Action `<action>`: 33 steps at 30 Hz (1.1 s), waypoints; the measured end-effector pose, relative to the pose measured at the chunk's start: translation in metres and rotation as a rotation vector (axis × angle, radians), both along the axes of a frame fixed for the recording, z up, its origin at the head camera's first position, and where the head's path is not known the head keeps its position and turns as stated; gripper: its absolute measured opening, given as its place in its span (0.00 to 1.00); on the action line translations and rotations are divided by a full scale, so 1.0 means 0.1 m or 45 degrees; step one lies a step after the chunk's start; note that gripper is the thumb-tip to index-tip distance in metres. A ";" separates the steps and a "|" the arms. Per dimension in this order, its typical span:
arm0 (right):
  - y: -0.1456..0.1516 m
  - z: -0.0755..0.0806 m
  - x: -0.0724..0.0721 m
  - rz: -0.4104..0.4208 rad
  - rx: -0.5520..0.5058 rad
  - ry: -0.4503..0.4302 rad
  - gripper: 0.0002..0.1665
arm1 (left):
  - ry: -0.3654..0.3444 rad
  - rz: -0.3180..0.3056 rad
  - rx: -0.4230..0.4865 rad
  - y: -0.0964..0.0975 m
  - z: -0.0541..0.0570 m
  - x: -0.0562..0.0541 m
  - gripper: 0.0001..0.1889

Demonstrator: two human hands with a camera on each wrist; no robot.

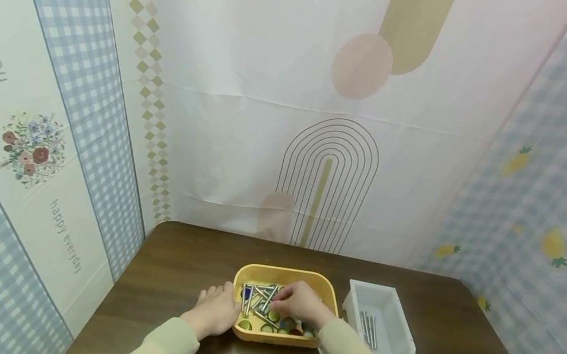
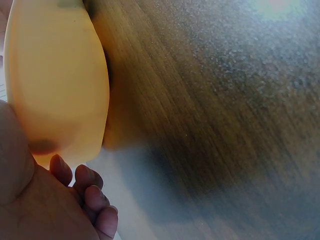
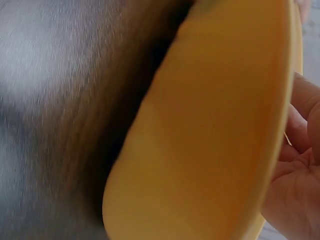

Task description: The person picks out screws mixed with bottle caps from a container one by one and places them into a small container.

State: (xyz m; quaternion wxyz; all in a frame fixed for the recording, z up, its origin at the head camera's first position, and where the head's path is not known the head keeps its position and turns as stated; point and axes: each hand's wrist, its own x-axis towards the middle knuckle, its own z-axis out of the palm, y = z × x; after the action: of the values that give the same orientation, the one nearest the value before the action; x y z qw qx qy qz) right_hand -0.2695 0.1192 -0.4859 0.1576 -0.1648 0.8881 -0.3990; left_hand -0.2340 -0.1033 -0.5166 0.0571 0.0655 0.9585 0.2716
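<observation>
We are seeing silver bolts (image 1: 250, 300) lying in the yellow tray (image 1: 276, 340), mostly toward its left edge and far-left corner. They are pointing in different ways: two by the left edge are running with the long axis from far to near, and another is slanting from the far side toward the near-left corner. The tray is stretching its length from left to right, almost parallel to the far edge of the table (image 1: 193, 248). The right hand (image 1: 301, 301) is reaching in over the tray's right edge, its fingers bending together just beside the slanting bolt; whether they are pinching it, we cannot tell. The left hand (image 1: 218, 308) is touching the tray's left edge, with its fingers relaxed. The bolts are looking straight, slim and shiny. Round glass-like pieces (image 1: 273, 316), mostly green, are lying toward the tray's near edge. Other bolts (image 1: 368, 330) are lying side by side in the white bin (image 1: 392, 327), near its left edge.
</observation>
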 end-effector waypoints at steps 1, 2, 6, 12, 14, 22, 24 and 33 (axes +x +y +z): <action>-0.03 -0.02 0.00 -0.002 0.016 0.000 0.05 | 0.009 -0.001 -0.002 0.00 0.00 0.00 0.17; -0.06 -0.04 0.01 -0.006 0.024 -0.004 0.04 | 0.015 -0.003 -0.003 0.00 0.00 0.00 0.16; -0.13 -0.11 0.00 0.017 0.052 0.018 0.04 | 0.042 -0.007 -0.009 0.00 0.00 0.01 0.15; -0.18 -0.17 0.01 0.040 0.089 0.052 0.05 | 0.056 -0.003 -0.005 0.00 0.00 0.01 0.14; -0.19 -0.17 0.02 0.029 0.110 0.040 0.05 | 0.052 -0.005 0.001 0.00 0.00 0.01 0.14; -0.24 -0.17 0.05 0.050 0.189 0.100 0.06 | 0.048 0.004 -0.002 0.00 0.00 0.01 0.15; -0.25 -0.19 0.05 0.057 0.189 0.110 0.07 | 0.051 0.005 -0.005 0.00 0.00 0.01 0.15; -0.30 -0.23 0.06 0.039 0.275 0.230 0.12 | 0.042 0.003 -0.010 0.01 -0.01 0.00 0.15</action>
State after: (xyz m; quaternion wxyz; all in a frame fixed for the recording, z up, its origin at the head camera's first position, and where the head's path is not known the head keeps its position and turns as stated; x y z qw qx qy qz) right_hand -0.2640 0.0895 -0.5089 0.0999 -0.1959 0.9339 -0.2821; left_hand -0.2338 -0.1027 -0.5176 0.0412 0.0687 0.9604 0.2669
